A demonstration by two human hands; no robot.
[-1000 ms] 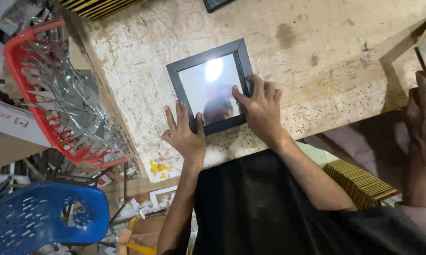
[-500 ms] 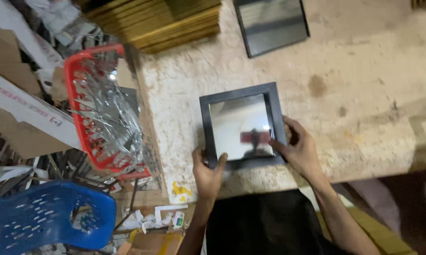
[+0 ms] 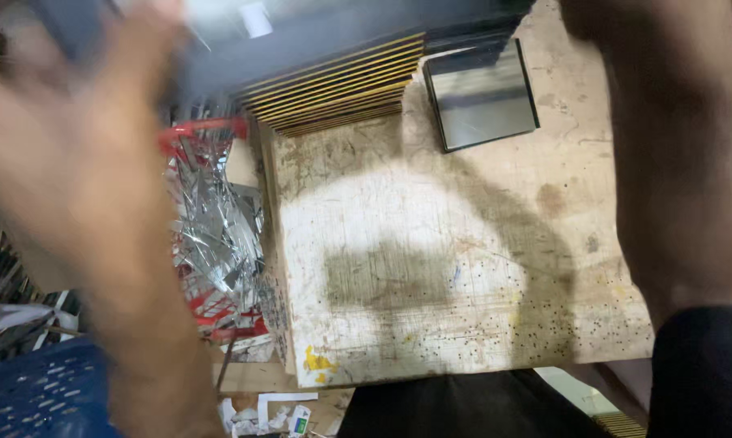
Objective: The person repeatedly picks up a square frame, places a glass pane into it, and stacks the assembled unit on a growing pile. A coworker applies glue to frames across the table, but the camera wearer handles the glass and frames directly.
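Two hands up close to the camera right now, and between them you've got the dark picture frame (image 3: 342, 36) lifted off the tabletop (image 3: 463, 268), running as a blurred dark band across the top of the view, about 12 o'clock. Your left hand (image 3: 82, 162) is at 9 to 10 o'clock, so smeared I can't tell whether the fingers are spread or pinching the frame's edge. Your right arm (image 3: 682, 162) fills 3 o'clock and that hand is cut off at the top, so same deal, can't tell.

Handling-wise, I'd guess it's light but stiff, and if there's a glass pane in it, fragile and slick on the face. Grab it by the moulding on two opposite sides, not the pane, and keep it level so nothing slides out.

Another dark frame with a shiny pane (image 3: 481, 96) lies flat on the tabletop at 1 o'clock, just beside a stack of gold-edged frame mouldings (image 3: 338, 93). Off the left edge of the tabletop sits a red basket (image 3: 212, 235) full of glass or mirror offcuts, with a blue crate (image 3: 33, 389) at 7 o'clock. Watch those shards.
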